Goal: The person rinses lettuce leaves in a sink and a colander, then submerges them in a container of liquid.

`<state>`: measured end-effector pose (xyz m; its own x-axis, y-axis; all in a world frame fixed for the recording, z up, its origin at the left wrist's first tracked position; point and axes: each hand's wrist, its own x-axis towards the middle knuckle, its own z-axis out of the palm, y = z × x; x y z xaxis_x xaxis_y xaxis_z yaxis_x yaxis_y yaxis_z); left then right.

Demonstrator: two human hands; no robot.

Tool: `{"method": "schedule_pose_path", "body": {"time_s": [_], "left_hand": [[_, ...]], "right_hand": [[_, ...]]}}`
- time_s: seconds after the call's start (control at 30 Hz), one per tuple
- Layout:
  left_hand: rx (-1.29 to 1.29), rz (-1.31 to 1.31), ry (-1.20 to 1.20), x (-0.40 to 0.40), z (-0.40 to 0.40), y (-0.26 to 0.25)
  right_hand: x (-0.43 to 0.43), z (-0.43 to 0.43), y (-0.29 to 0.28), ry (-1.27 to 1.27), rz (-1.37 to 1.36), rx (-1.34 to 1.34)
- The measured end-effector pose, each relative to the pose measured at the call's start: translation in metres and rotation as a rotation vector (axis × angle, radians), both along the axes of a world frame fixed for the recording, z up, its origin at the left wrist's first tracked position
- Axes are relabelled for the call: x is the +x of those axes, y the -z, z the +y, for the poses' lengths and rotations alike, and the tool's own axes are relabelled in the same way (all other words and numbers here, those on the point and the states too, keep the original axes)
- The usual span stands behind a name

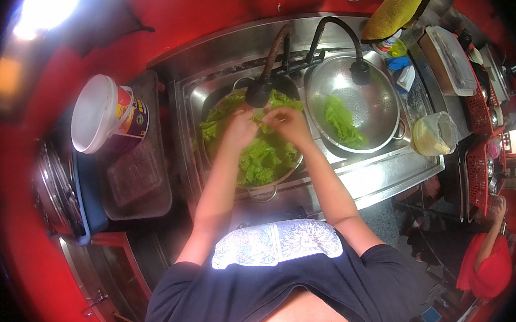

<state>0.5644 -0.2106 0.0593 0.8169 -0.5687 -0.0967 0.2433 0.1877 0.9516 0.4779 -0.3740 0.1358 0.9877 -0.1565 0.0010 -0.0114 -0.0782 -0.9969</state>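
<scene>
My left hand [241,130] and my right hand [289,122] are close together beneath the dark faucet head [258,94]. Their fingertips pinch a piece of lettuce leaf [260,115], mostly hidden by the fingers; the left hand is slightly blurred. Below them, a wide round metal pot [262,193] with loop handles stands in the sink, filled with green lettuce leaves [259,161]. To its right is a perforated metal colander [377,114]. Some lettuce [343,122] lies in the colander's left part, with a second faucet head [360,73] above the bowl.
A white-rimmed plastic bucket [93,113] stands on a dark tray [158,189] at left. A bagged tub [434,134] sits at the sink's right edge, near a lidded container [449,60] and red baskets [478,178]. Another person in red [490,262] is at lower right.
</scene>
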Motion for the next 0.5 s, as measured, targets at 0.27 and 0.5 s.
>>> {"method": "schedule_pose_path", "body": {"time_s": [0.27, 0.5], "left_hand": [[-0.090, 0.401, -0.143, -0.023, -0.020, -0.060], [-0.001, 0.228, -0.023, -0.024, -0.013, -0.056]], "right_hand": [[0.000, -0.017, 0.002, 0.022, 0.171, 0.344], [0.000, -0.017, 0.003, -0.088, 0.214, 0.396]]}}
